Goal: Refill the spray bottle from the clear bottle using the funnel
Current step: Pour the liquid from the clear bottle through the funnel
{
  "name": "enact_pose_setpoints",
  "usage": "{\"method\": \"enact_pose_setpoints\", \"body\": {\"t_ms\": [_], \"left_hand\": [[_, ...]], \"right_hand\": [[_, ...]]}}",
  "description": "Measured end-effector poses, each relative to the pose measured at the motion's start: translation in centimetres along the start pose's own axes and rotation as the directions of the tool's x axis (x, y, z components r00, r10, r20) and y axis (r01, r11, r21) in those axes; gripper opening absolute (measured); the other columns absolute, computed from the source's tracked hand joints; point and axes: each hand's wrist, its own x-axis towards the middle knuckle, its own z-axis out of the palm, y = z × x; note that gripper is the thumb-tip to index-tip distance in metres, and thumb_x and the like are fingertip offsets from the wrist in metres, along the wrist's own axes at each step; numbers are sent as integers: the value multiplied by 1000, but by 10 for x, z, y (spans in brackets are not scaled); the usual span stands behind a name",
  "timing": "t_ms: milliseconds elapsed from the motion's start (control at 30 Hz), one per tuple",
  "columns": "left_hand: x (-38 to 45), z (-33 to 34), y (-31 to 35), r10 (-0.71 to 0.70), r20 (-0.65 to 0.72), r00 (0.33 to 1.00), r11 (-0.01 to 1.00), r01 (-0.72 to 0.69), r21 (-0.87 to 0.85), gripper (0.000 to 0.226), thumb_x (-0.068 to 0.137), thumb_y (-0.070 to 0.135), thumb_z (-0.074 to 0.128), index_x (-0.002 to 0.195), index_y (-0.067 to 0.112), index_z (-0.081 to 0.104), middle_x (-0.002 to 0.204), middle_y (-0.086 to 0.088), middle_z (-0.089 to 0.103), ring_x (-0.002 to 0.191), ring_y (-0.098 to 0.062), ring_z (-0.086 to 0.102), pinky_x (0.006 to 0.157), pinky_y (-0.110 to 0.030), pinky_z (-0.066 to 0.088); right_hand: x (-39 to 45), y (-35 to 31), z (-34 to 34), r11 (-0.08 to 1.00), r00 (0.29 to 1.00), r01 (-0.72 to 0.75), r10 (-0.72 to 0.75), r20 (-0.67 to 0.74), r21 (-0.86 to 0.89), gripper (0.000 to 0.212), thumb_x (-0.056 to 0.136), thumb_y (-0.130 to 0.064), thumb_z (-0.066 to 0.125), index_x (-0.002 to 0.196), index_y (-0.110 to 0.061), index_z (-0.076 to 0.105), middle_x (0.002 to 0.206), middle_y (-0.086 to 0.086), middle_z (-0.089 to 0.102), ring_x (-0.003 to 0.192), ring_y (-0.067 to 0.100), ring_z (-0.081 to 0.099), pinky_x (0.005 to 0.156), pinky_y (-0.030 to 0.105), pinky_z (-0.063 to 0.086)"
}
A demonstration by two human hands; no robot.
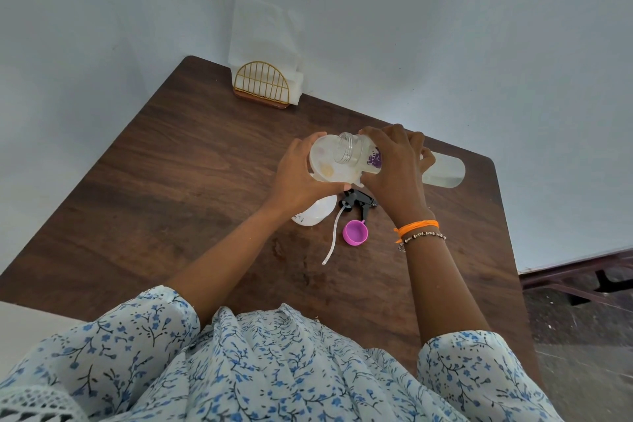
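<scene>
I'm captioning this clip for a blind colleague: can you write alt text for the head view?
Seen from above, the right hand tips a clear bottle over a funnel steadied by the left hand above a white spray bottle on a dark wooden table. The black spray head and a purple cap lie nearby.

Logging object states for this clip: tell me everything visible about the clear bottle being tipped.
The clear bottle looks like transparent plastic with a rounded base and a threaded, uncapped neck. It is tipped almost level, neck over the wide white funnel. A purple label shows by the shoulder. A little clear liquid sits in the body. The right hand wraps its middle; the left hand holds the funnel, not the bottle.
</scene>
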Motion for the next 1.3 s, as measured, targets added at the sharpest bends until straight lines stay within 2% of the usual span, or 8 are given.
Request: {"method": "enact_pose_setpoints", "body": {"t_ms": [133, 400, 533, 967, 1100, 1300], "left_hand": [[1, 0, -1, -2, 1, 1000, 1000, 2, 5, 82, 57, 33, 87, 127, 27, 47, 116, 6, 49, 104, -7, 47, 81, -16, 42], [1, 0, -1, -6, 0, 1000, 1000, 6, 30, 83, 58, 33, 87, 129, 26, 46, 119, 6, 49, 103, -4, 45, 78, -9, 38], [1, 0, 0, -1, 4, 1000, 999, 1, 43, 82, 59, 34, 86, 129, 25, 46, 123, 3, 50, 105, -4, 44, 80, -12, 38], [-1, -1, 3, 21, 1, 1000, 999, -21, 44, 78, 59, 29, 87, 127, 23, 48, 111, 13, 45, 103, -4, 43, 77, -8, 36], [-1, -1, 4, 14, 4, 1000, 998, -14, 60, 77, 61, 30, 86, 128, 22, 47, 111, 15, 42, 103, -2, 42, 75, -5, 32], [-1, 0, 3, 16, 5, 1000, 998, -16, 54, 79, 60, 30, 86, 128, 23, 47, 115, 11, 47, 103, -2, 42, 76, -5, 33]], "right_hand": [[0, 0, 0, 1000, 1000, 0, 0, -3, 0, 64, 64, -4, 72, 120, -29, 56, 119, 4, 51, 116, 29, 37, 96, 50, 26], [-2, -1, 0, 1000, 1000, -8, 8, -8, -7, 67, 60, -2, 70, 119, -30, 56, 117, 2, 51, 114, 28, 37, 94, 48, 25], [-1, -1, 0, 1000, 1000, -10, 10, -5, -13, 66, 62, -3, 70, 120, -29, 55, 119, 2, 51, 116, 28, 37, 95, 48, 24], [-3, -2, -1, 1000, 1000, -14, 14, -3, -13, 64, 64, -5, 71, 121, -30, 55, 120, 2, 50, 117, 28, 36, 96, 49, 24], [-3, -1, -1, 1000, 1000, -13, 13, -9, -5, 64, 63, -4, 72, 121, -29, 55, 119, 3, 50, 116, 28, 36, 96, 49, 24], [-4, -2, -1, 1000, 1000, -21, 21, -4, -9, 65, 64, -4, 71, 121, -29, 55, 120, 3, 49, 117, 28, 36, 97, 49, 25]]}}
